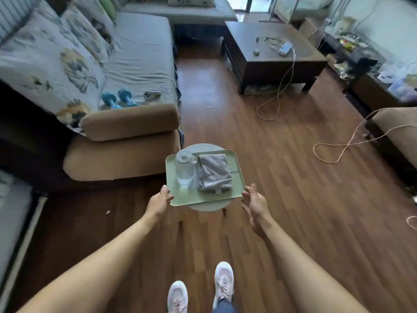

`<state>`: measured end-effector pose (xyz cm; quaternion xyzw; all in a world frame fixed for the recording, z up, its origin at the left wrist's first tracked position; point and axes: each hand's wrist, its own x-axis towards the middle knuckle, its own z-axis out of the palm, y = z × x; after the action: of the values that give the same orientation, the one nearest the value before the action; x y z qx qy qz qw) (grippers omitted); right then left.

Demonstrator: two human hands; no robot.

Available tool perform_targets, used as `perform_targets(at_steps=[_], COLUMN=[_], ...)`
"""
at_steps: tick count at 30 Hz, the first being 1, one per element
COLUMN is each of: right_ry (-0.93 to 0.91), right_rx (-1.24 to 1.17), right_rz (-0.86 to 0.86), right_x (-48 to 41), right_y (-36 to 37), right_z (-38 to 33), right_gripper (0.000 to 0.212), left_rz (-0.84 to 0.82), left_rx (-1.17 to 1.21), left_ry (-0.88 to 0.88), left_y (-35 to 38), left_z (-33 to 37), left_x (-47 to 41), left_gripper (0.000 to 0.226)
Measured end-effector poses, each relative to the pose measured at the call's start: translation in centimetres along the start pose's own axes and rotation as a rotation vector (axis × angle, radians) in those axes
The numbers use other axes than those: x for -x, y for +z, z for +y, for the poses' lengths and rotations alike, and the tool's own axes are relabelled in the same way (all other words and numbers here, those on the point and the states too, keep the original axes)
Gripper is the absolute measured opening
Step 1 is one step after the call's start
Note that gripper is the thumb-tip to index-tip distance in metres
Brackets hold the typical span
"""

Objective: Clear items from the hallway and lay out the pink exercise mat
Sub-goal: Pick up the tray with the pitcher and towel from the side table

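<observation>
Tray (238,185), label (234,171) unreadable, left hand (159,203), right hand (256,203) alongside

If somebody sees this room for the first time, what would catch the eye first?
First, the pale green plastic tray on the small round table at the centre, carrying a clear water bottle and a folded grey towel, with the left hand and right hand at its near corners. Next, two blue dumbbells on the sofa at left.
</observation>
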<state>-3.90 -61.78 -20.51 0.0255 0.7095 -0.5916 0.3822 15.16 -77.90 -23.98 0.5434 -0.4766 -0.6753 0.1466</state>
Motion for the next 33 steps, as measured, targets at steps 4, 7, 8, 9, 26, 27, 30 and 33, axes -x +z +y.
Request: perform_targets(at_steps=[4,7,8,9,26,27,30,33], right_ry=[0.040,0.074,0.083,0.104,-0.003,-0.012,-0.054,-0.079], right_rx=[0.041,0.160,0.192,0.221,0.658,0.650,0.603,0.572], right_rz=[-0.049,-0.049,-0.042,-0.040,-0.092,-0.101,-0.101,-0.055], right_x=[-5.8,-10.7,-11.7,-13.6,-30.8,-31.2,-32.0,-32.5], right_y=[-0.1,-0.8,-1.0,-1.3,-2.9,-2.8,-2.8,-2.7], right_z=[0.8,1.6,1.8,2.2,11.5,11.9,12.3,12.5], right_gripper=[0.047,0.047,0.048,0.048,0.050,0.046,0.033,0.030], left_rz=[0.091,0.153,0.166,0.185,0.381,0.374,0.366,0.394], left_rx=[-0.027,0.010,0.015,0.023,0.010,0.023,0.084,0.109], left_ry=[-0.061,-0.117,-0.133,-0.154,-0.232,-0.237,-0.246,-0.230], left_y=[0.3,1.5,1.7,2.3,4.6,4.5,4.4,4.7], left_z=[-2.0,-3.6,-3.9,-4.5,-12.3,-12.5,-13.3,-13.6], left_x=[-4.5,-8.0,-8.4,-9.5,-21.7,-22.1,-23.2,-23.3], left_gripper=[0.054,0.055,0.056,0.056,0.033,0.033,0.040,0.042])
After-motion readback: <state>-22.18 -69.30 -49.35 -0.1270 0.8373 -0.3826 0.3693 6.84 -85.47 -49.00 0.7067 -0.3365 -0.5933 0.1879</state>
